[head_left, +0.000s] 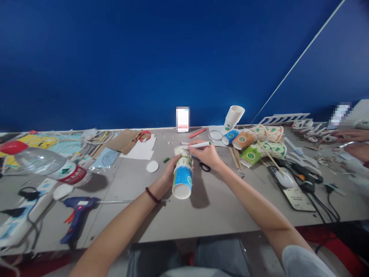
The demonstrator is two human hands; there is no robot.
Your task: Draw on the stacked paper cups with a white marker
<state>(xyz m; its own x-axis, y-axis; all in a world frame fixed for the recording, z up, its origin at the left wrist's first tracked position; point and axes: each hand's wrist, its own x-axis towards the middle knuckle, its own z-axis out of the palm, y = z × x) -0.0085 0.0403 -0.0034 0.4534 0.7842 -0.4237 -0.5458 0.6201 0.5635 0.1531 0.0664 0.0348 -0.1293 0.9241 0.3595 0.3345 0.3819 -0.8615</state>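
My left hand [170,169] is wrapped round a joined column of paper cups [182,177], blue at the near end with a white base, and green-patterned farther up. The column lies tilted, its base toward me. In my right hand [208,154] is a white marker [199,145] with a green end, pinched between the fingers. The marker's other end is over the far end of the cups; whether it touches them I cannot tell. Partly behind the cups and right hand lie black-handled scissors [205,167]. A small green piece [166,159] and a white disc [152,166] lie left of the cups.
Left are a blue glue gun [79,215], a power strip [31,209] and a water bottle [54,163]. Several coloured cups [252,154] lie right, with stacked white cups [234,116] behind and a black glue gun [305,173] nearby. Another person's hand [350,135] is far right.
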